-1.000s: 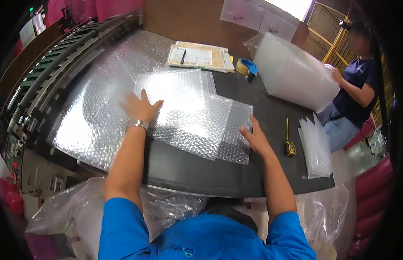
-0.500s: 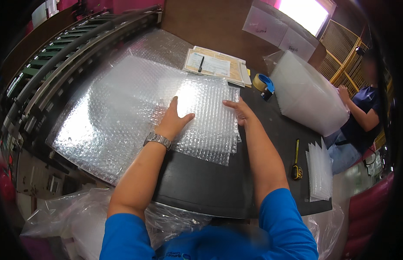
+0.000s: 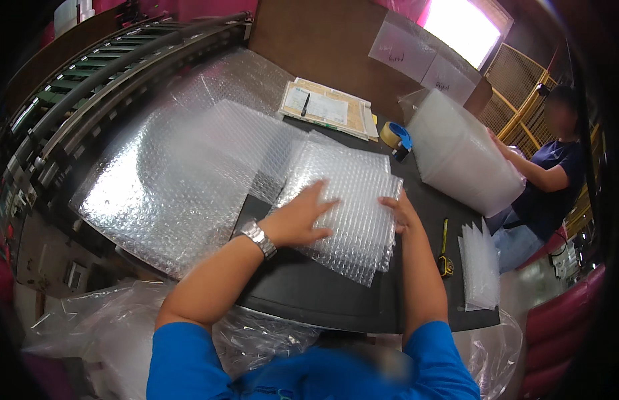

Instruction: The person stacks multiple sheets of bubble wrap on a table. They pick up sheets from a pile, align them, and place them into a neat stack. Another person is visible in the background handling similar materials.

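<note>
A small stack of clear bubble wrap sheets (image 3: pixel 356 180) lies slightly turned on the black tabletop (image 3: pixel 289 287), its edges not quite even. My left hand (image 3: pixel 301 217), with a metal watch at the wrist, rests on the stack's left part, fingers spread. At the right edge, my right hand (image 3: pixel 403 212) pinches the sheets, thumb on top and the other fingers partly hidden at the side. Left of the stack, larger bubble wrap sheeting (image 3: pixel 163 180) spreads toward the machine, partly under a loose clear piece (image 3: pixel 246 137).
Papers with a pen (image 3: pixel 329 107) lie at the back beside a blue tape dispenser (image 3: pixel 397 138). A tape measure (image 3: pixel 445 265) and folded clear packs (image 3: pixel 481 267) sit at the right. Beyond, a co-worker (image 3: pixel 549 173) holds a large translucent bundle (image 3: pixel 459 150). A roller machine (image 3: pixel 109 73) borders the left.
The stack has moved right and nearer to me, turning a little and coming away from the larger sheeting. Both hands have moved with it. The co-worker's arms have shifted along the bundle.
</note>
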